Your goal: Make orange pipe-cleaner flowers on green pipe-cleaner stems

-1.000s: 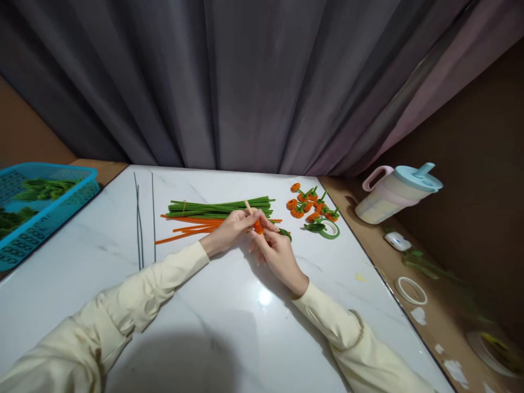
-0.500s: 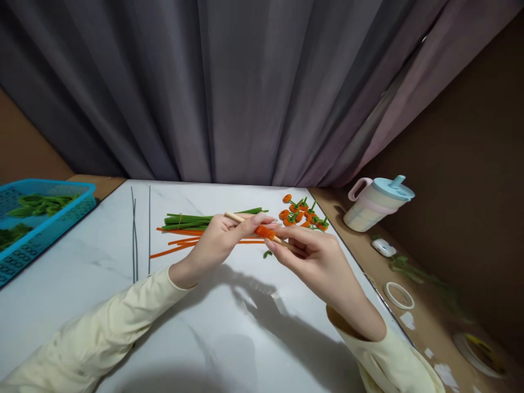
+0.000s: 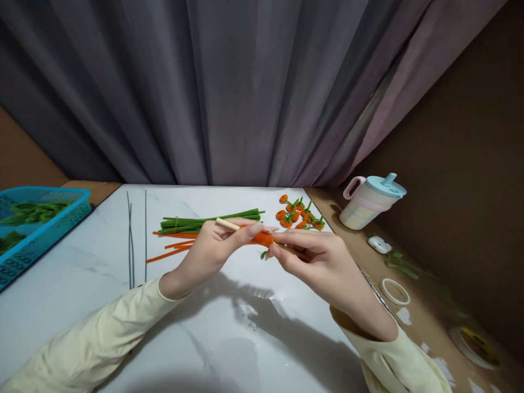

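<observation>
Above the middle of the marble table (image 3: 82,284), a fuzzy orange pipe cleaner (image 3: 263,238) sits wound in a tight coil round a pale wooden stick (image 3: 227,224), the left hand (image 3: 213,251) pinching the stick and the right hand (image 3: 323,259) closed on the coil's end, with green stems (image 3: 204,220) bundled toward the far edge.
</observation>
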`<state>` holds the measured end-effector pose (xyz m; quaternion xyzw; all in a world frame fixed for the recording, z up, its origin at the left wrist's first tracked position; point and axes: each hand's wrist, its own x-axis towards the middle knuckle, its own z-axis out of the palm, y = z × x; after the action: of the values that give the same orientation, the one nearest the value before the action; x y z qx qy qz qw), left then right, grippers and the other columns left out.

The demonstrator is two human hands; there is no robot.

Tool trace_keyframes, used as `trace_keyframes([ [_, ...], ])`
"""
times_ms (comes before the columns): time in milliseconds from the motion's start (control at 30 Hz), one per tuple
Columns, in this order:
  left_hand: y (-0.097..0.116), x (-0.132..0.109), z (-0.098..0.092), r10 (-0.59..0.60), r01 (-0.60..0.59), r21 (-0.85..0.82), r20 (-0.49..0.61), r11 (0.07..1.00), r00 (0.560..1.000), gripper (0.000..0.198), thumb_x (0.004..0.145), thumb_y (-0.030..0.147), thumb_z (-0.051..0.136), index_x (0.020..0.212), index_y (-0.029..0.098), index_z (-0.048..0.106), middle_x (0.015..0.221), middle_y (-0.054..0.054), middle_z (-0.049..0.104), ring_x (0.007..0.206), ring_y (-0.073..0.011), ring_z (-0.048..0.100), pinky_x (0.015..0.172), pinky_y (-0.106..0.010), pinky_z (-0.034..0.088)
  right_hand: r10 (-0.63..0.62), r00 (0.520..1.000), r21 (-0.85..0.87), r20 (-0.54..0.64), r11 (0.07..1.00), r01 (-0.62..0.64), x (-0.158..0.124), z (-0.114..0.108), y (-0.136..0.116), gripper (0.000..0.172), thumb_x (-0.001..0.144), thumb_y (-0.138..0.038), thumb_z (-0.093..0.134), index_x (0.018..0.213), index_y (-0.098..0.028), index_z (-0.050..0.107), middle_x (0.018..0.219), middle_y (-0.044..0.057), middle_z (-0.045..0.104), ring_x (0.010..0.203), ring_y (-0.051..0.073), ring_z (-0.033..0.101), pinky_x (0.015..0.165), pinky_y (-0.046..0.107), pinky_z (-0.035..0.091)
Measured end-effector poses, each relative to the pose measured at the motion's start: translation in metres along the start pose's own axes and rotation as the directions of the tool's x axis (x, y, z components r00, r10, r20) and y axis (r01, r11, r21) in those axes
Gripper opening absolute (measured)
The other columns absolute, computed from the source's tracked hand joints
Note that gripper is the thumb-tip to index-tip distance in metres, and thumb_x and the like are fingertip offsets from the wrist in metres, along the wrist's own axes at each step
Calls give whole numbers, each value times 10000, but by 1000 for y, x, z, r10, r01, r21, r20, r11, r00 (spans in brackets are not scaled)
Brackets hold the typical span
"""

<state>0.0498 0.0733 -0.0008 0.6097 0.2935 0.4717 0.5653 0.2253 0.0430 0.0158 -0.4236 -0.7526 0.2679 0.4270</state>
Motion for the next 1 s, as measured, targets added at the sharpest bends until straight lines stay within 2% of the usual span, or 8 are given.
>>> trace_keyframes([
  [167,-3,0,-2,9,-9,11,6,1000,1000,239,828,353,600,893,173,743,913,-70,736,887,-221,682,794,-287,548,40,998,51,50,998,-42,2,-3,0,167,797,-234,588,753,-185,741,631,30,668,466,104,476,384,211,340],
  [367,-4,1,-4,28,-28,4,35,1000,999,227,850,333,576,899,183,740,907,-59,736,913,-207,675,809,-274,537,80,988,144,130,985,-98,3,-7,2,161,811,-247,593,792,-204,747,728,36,701,616,152,594,454,224,417],
  [467,-3,0,-5,29,-29,-10,49,1000,998,220,848,334,580,886,189,742,919,-63,734,930,-206,670,819,-268,532,72,984,171,163,980,-100,3,-9,2,186,837,-271,573,816,-208,746,728,31,697,605,138,570,467,225,415],
  [567,-2,0,-6,28,-27,-8,63,1000,998,233,845,345,582,883,180,741,931,-74,731,941,-216,667,823,-274,532,72,983,193,167,976,-105,2,-10,3,193,852,-277,565,856,-201,743,722,22,693,488,87,472,415,208,366],
  [667,-1,-1,-6,30,-31,10,61,999,998,231,853,335,573,898,180,738,940,-70,730,958,-214,662,826,-266,528,40,990,169,137,984,-63,3,-8,5,172,853,-250,575,847,-197,739,723,10,691,453,64,430,408,200,349],
  [900,-2,-2,-1,64,-64,98,7,993,998,199,854,296,579,907,191,739,980,-48,724,944,-192,665,802,-220,528,-57,995,0,-78,998,58,1,7,6,140,845,-183,547,822,-169,684,697,24,689,488,101,535,478,217,430],
  [1000,-3,-3,1,84,-83,120,-1,989,996,192,863,270,570,922,188,734,981,-45,725,939,-183,664,797,-212,528,-80,990,-71,-120,995,71,-1,12,5,118,834,-135,547,791,-158,654,740,36,697,536,107,573,512,208,441],
])
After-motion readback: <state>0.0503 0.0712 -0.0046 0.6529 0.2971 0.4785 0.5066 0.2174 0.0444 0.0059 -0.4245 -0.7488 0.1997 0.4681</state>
